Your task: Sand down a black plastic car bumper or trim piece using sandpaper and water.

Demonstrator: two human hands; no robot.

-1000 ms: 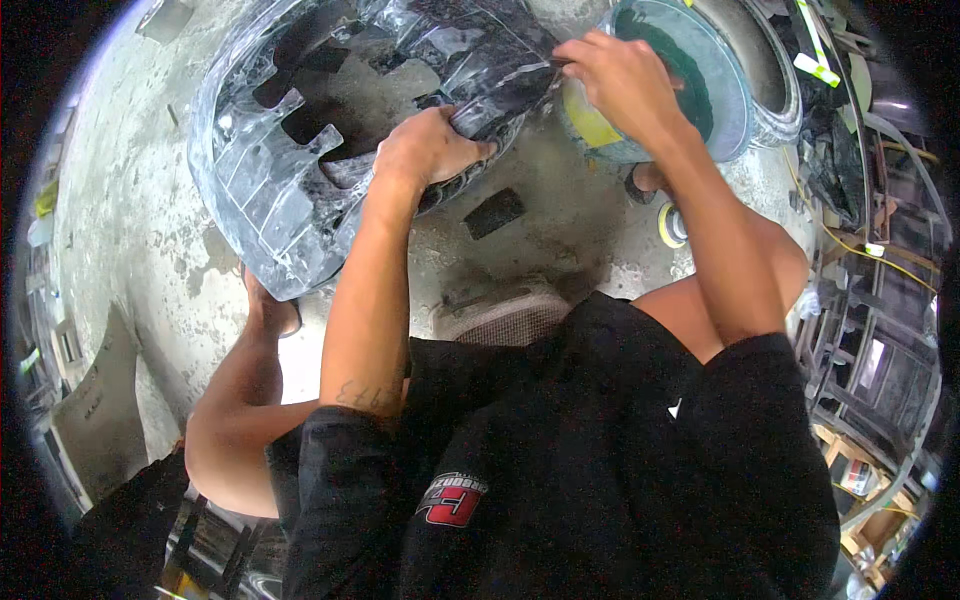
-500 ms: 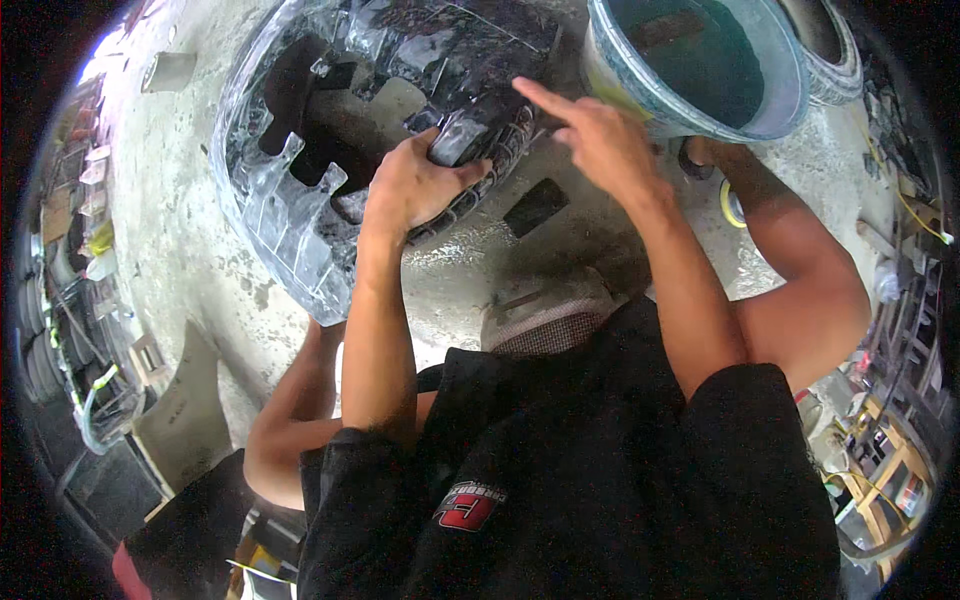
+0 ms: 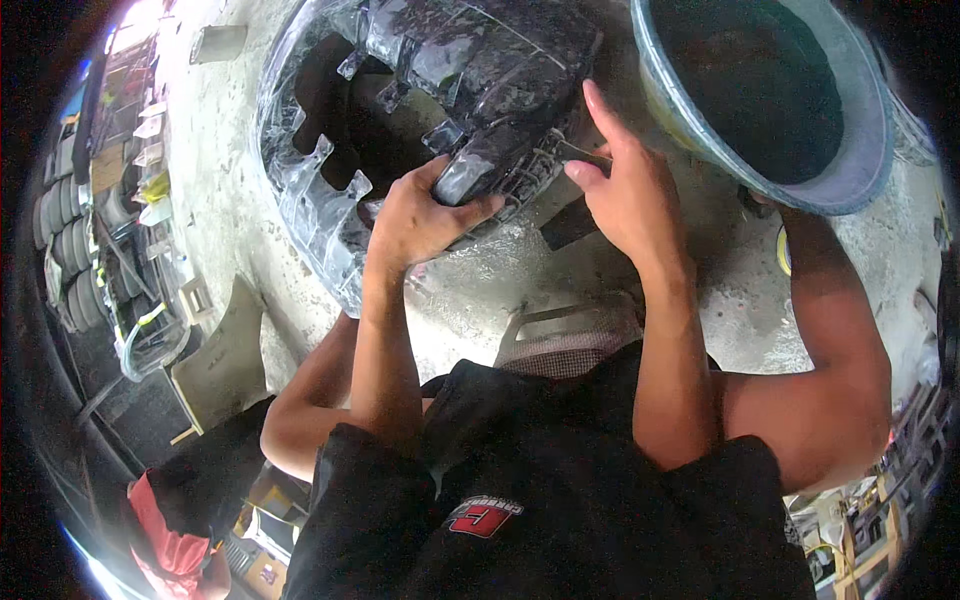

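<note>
A large curved black moulded shell (image 3: pixel 480 70) with a marbled surface, cut-outs and jagged tabs lies before me. It looks wet, with whitish residue along its left side. My left hand (image 3: pixel 425 215) grips its near edge at a smooth raised section, thumb on the outer side, fingers reaching inward. My right hand (image 3: pixel 635 190) is just off the shell's right edge, index finger stretched upward and thumb apart. Its other fingers are partly hidden, and nothing shows in it. Right of that hand stands a pale blue bucket (image 3: pixel 870 160) with dark greenish liquid.
On the wet concrete floor lie a dark flat piece (image 3: pixel 568 222) below the shell and a yellow tape roll (image 3: pixel 783 250) beside my right leg. A low mesh-topped seat (image 3: pixel 570 335) is in front of my torso. Cluttered shelving (image 3: pixel 75 240) and a bent beige panel (image 3: pixel 225 350) stand left.
My right hand has turned from pointing left to pointing upward. My left hand keeps its grip. The whole view has shifted, putting the shell and bucket farther right in the picture.
</note>
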